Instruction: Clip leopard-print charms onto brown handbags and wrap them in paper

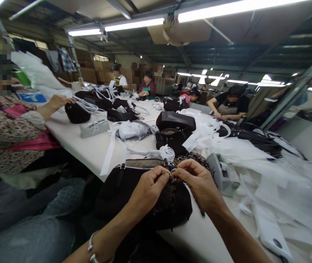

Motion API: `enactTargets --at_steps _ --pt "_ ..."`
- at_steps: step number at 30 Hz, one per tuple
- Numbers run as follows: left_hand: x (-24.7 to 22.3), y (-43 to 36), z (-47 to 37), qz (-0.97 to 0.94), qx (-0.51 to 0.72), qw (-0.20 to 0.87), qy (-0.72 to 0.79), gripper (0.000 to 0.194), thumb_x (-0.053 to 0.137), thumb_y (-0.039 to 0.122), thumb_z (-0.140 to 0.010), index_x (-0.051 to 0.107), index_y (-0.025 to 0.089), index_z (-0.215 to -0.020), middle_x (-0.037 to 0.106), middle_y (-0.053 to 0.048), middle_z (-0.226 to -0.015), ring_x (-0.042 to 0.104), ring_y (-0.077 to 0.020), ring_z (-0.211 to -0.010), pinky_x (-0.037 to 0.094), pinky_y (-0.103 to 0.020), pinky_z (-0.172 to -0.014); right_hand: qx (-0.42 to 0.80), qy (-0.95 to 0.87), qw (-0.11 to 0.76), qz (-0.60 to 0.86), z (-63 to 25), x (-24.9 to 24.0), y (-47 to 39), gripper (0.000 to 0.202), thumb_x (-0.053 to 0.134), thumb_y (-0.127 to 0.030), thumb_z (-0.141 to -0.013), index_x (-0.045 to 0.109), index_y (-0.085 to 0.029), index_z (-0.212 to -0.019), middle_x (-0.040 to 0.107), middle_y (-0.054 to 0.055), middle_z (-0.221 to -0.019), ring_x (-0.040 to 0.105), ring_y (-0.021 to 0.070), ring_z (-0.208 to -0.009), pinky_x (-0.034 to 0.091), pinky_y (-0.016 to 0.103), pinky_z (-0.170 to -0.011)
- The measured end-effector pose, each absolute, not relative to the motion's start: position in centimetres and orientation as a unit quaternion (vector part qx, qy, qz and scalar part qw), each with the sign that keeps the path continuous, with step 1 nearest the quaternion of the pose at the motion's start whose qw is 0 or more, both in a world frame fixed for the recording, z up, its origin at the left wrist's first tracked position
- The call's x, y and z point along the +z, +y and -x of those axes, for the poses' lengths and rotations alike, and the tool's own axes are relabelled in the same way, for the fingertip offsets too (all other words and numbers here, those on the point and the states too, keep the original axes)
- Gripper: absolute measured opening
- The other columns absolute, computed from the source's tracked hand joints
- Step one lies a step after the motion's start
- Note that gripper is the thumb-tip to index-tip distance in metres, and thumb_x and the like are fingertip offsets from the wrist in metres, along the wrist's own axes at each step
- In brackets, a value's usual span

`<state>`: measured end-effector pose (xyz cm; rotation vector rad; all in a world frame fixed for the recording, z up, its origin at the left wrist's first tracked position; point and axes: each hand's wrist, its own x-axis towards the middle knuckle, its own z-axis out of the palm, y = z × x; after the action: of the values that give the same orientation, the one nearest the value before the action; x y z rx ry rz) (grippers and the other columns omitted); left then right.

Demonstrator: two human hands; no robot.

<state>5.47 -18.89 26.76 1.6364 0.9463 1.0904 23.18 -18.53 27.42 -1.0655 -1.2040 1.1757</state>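
Long white lamps (136, 25) glow above you, but the roof (254, 56) is dark, your black bag (125, 191) sits in shadow, faraway people (147, 88) look fuzzy, and the edges bend and stretch.

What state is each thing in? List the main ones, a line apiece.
Left grip: pinched on the metal ring.
Right grip: pinched on the metal ring.
Near black bag: top open, lining showing.
White bundle: wrapped in clear plastic.
White sheets: loose, overlapping.
Bracelet: worn.
Ceiling lights: lit.
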Motion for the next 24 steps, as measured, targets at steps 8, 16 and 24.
enactTargets --at_steps 8,16,24 --pt "25.7 -18.8 -5.2 -0.635 0.444 0.505 0.382 0.029 0.051 0.043 -0.093 0.063 0.019 -0.082 0.060 0.000 -0.079 0.053 -0.0154 -0.077 0.042 -0.026 -0.075 0.490 -0.516 0.531 0.460 -22.4 27.5 -19.3 0.026 0.079 -0.039 -0.072 0.065 -0.020 -0.083 0.071 0.002 -0.075 0.067 0.0171 -0.073 0.050 0.027 -0.070" --pt "25.7 -18.8 -5.5 -0.609 0.423 0.540 0.397 0.030 0.060 0.046 -0.087 0.058 0.016 -0.079 0.052 0.003 -0.070 0.042 -0.0098 -0.064 0.036 -0.021 -0.060 0.477 -0.519 0.519 0.483 -22.5 26.8 -19.3 0.025 0.076 -0.038 -0.075 0.066 -0.018 -0.085 0.068 0.001 -0.076 0.060 0.0139 -0.070 0.044 0.025 -0.065" --pt "25.7 -18.1 -5.0 -0.658 0.467 0.424 0.411 0.026 0.060 0.038 -0.088 0.060 0.016 -0.074 0.056 0.000 -0.082 0.052 -0.0144 -0.079 0.041 -0.025 -0.075 0.596 -0.482 0.508 0.392 -21.3 25.1 -19.9 0.041 0.080 -0.029 -0.071 0.059 -0.022 -0.105 0.068 0.001 -0.096 0.062 0.0150 -0.088 0.047 0.026 -0.079"
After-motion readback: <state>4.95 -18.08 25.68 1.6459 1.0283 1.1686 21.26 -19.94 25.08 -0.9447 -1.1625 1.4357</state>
